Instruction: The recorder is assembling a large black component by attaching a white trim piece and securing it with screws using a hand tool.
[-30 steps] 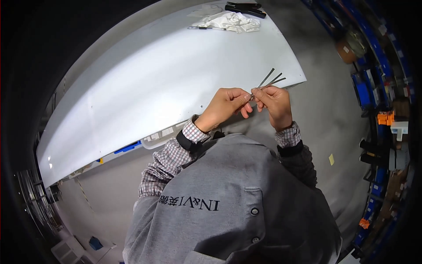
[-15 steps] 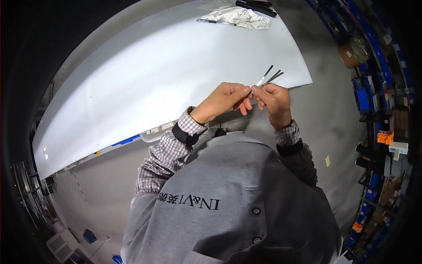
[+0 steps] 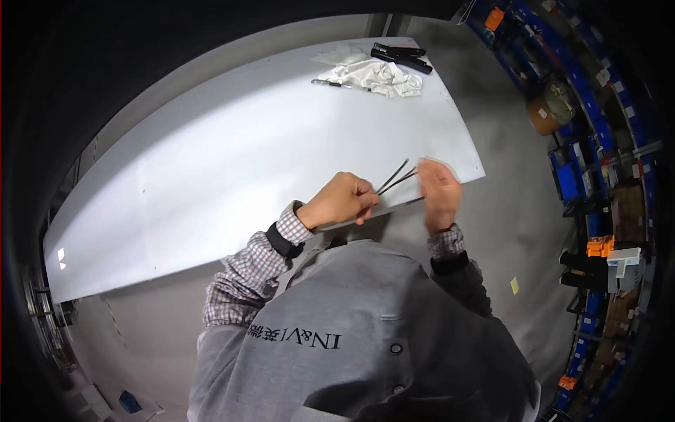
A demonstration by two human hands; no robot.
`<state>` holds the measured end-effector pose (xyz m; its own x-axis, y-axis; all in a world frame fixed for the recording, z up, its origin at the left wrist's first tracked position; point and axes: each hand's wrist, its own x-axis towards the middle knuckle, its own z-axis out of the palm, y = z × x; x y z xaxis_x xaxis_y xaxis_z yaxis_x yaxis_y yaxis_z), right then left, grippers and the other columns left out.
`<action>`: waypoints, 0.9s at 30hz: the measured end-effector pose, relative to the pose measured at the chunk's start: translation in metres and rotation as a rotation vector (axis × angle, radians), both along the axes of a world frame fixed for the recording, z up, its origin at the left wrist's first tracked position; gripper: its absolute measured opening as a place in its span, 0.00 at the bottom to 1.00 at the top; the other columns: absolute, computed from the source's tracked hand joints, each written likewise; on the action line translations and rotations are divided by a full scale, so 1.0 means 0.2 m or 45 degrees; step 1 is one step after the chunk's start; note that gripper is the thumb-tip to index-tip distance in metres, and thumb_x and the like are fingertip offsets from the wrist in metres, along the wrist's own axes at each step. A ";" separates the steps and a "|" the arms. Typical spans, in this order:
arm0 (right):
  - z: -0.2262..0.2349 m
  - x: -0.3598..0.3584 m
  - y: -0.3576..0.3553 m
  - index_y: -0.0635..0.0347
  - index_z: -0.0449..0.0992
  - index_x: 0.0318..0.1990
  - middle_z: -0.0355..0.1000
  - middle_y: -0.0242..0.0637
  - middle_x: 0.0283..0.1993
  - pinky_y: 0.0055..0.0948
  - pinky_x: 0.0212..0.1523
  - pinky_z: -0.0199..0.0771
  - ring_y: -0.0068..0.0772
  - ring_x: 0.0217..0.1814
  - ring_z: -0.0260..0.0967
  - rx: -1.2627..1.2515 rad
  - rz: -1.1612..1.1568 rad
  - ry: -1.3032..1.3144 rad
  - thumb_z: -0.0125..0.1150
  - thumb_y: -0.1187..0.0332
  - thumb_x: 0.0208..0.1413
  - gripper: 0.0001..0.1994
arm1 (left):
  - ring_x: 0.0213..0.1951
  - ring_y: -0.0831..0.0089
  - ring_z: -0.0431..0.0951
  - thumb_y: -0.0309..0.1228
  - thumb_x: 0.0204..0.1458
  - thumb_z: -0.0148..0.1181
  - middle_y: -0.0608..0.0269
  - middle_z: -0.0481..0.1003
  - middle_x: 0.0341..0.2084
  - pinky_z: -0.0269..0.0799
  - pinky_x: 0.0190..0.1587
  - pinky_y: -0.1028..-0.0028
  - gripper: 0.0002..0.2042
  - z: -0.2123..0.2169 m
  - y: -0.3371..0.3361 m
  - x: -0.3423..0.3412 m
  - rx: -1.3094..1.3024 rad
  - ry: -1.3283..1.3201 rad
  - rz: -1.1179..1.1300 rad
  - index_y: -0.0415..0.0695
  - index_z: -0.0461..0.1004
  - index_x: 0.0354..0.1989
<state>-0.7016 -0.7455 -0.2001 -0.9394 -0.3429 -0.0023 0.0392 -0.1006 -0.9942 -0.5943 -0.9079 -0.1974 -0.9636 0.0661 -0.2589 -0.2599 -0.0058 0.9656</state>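
Observation:
Several thin, dark, narrow strips [image 3: 399,181] fan out from the fingers of my left hand [image 3: 342,199], which is closed on their near ends. They point away to the upper right, over the front edge of the white table. My right hand [image 3: 440,188] is raised just right of the strips, its fingers curled toward their far tips. Motion blurs those fingers, so whether they touch a strip does not show.
On the far right part of the white table [image 3: 232,162] lie a crumpled white cloth [image 3: 383,76], a pen [image 3: 330,84] and black tool-like objects [image 3: 402,58]. Shelves with blue bins [image 3: 564,176] line the right side. A yellow paper slip [image 3: 515,285] lies on the floor.
My hands, together at the strips before, are now apart. The left keeps the strips; the right has moved up beside their far tips. The view has tilted, showing more of the table's far side.

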 end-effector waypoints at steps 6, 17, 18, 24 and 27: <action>0.24 -0.06 -0.03 0.60 0.73 0.38 0.68 0.38 0.34 0.37 0.47 0.62 0.33 0.36 0.66 0.685 0.555 1.725 0.62 0.73 0.41 0.13 | 0.20 0.58 0.73 0.26 0.45 0.56 0.50 0.72 0.15 0.68 0.26 0.67 0.05 -0.04 -0.05 -0.07 -1.136 0.403 -0.239 0.36 0.74 0.23; 0.03 -0.16 0.16 0.59 0.73 0.31 0.67 0.34 0.26 0.37 0.44 0.59 0.38 0.33 0.64 0.809 0.887 1.400 0.60 0.71 0.44 0.06 | 0.25 0.52 0.74 0.25 0.40 0.55 0.47 0.72 0.18 0.70 0.29 0.61 0.04 0.07 0.06 -0.19 -1.207 0.337 -0.358 0.38 0.74 0.19; 0.06 -0.15 0.16 0.60 0.73 0.31 0.66 0.35 0.25 0.37 0.44 0.59 0.38 0.32 0.64 0.666 0.802 1.391 0.59 0.71 0.44 0.06 | 0.25 0.52 0.74 0.25 0.40 0.55 0.47 0.72 0.18 0.70 0.29 0.61 0.04 0.09 0.09 -0.20 -1.176 0.292 -0.362 0.38 0.74 0.19; 0.09 -0.38 0.17 0.61 0.73 0.33 0.66 0.34 0.25 0.35 0.42 0.62 0.35 0.32 0.65 0.834 0.970 1.603 0.58 0.75 0.43 0.07 | 0.23 0.53 0.73 0.26 0.43 0.56 0.49 0.72 0.18 0.69 0.28 0.62 0.04 0.16 0.16 -0.40 -1.236 0.309 -0.330 0.40 0.75 0.25; 0.17 -0.52 0.21 0.61 0.73 0.31 0.65 0.35 0.24 0.34 0.36 0.63 0.36 0.30 0.64 0.599 0.934 1.363 0.59 0.77 0.42 0.06 | 0.24 0.53 0.73 0.26 0.43 0.57 0.50 0.73 0.19 0.69 0.28 0.62 0.04 0.23 0.17 -0.51 -1.285 0.291 -0.311 0.39 0.75 0.26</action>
<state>-0.8064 -0.7040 -0.1660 -0.1627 -0.9236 0.3473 -0.8610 -0.0390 -0.5071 -0.6954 -0.8735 -0.1508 -0.9859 0.1199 -0.1167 0.0421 0.8529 0.5204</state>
